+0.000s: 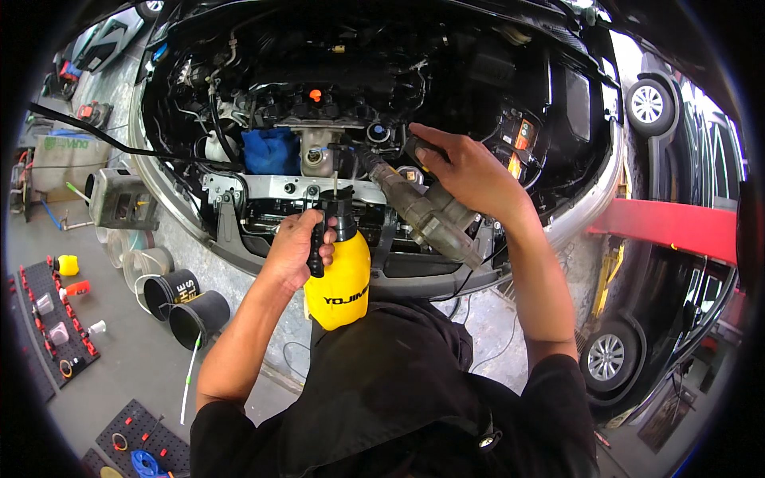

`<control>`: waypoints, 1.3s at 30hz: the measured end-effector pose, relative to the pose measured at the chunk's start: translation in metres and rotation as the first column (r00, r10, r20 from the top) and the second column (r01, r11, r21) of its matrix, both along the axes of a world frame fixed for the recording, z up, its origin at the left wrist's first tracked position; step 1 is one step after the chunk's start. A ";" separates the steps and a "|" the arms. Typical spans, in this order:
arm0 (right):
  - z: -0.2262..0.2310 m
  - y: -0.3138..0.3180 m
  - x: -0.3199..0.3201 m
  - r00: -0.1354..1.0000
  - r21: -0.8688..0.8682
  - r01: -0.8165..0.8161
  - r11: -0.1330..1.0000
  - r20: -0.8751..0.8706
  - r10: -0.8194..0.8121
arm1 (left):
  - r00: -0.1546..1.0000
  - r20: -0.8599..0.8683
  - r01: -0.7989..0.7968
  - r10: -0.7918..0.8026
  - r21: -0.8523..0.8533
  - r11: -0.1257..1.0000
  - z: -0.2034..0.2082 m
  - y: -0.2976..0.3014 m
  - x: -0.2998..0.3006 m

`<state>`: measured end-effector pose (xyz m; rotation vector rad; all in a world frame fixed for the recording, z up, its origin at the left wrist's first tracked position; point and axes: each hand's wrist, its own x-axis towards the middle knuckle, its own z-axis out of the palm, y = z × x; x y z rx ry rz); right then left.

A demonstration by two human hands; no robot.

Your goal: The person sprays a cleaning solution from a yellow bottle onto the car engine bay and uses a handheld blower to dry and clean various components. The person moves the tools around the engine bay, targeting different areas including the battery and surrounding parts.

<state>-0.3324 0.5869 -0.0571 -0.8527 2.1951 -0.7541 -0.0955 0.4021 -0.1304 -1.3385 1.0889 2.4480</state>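
My left hand (296, 247) is wrapped round the black handle of a yellow pump spray bottle (341, 279), held upright in front of my body with its nozzle toward the engine. Over the front of the engine bay, my right hand (470, 171) curls round a small dark piece whose kind I cannot make out. Just beneath and beside that hand, a dusty grey, elongated tool-like body (422, 211) lies slanted across the front panel. Near the bottle's nozzle are a cloudy translucent reservoir (317, 159) and a bunched blue cloth or cover (271, 151).
Around both hands is the open engine bay, with an orange-capped engine (315, 95) and a battery (518, 135). Black buckets (199, 315) stand on the floor at left, near a pegboard (60, 319). A red lift arm (669, 229) and a dark car (677, 303) are at right.
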 end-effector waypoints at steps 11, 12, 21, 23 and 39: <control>-0.001 -0.007 -0.010 0.993 0.088 0.008 0.996 -0.118 0.003 | 0.996 0.038 -0.084 0.083 0.035 0.996 0.005 -0.005 0.007; 0.000 -0.006 -0.012 0.994 0.087 0.005 0.996 -0.108 0.005 | 0.996 0.039 -0.084 0.082 0.040 0.996 0.004 -0.006 0.006; 0.006 -0.001 -0.007 0.997 0.079 0.028 0.996 -0.071 -0.022 | 0.995 0.025 -0.096 0.096 0.000 0.995 0.006 0.001 0.002; 0.004 0.003 -0.008 0.996 0.040 0.017 0.999 -0.091 -0.014 | 0.995 0.014 -0.097 0.097 -0.010 0.995 0.006 0.000 0.002; 0.019 0.038 -0.010 0.989 0.109 0.121 0.987 -0.096 -0.110 | 1.000 -0.018 -0.002 0.001 -0.015 1.000 0.006 0.015 -0.008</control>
